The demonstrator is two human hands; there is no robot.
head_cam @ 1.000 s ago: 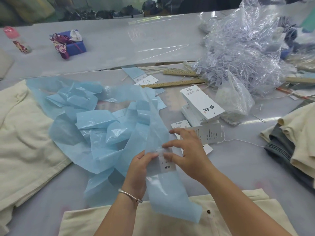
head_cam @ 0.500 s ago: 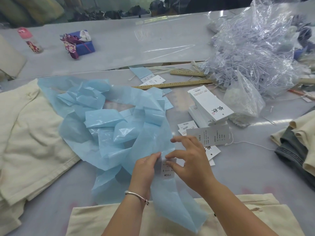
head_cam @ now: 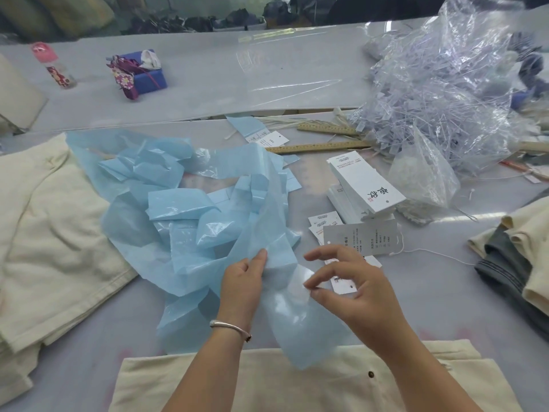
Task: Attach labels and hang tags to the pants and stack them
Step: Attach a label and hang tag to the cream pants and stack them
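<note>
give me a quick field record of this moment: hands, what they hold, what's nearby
left hand: grips the blue backing strip
right hand: thumb and forefinger pinch a small sticker label at the strip's edge
cream pants: flat under the forearms, snap button showing
hang tag stack: white, behind the right hand
loose tag with string: beside the stack
wooden ruler: further back

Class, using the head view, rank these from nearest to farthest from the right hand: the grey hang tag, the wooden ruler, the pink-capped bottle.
From the right hand:
1. Grey hang tag, just beyond the fingers.
2. Wooden ruler, mid-table, farther back.
3. Pink-capped bottle, far left corner.
</note>
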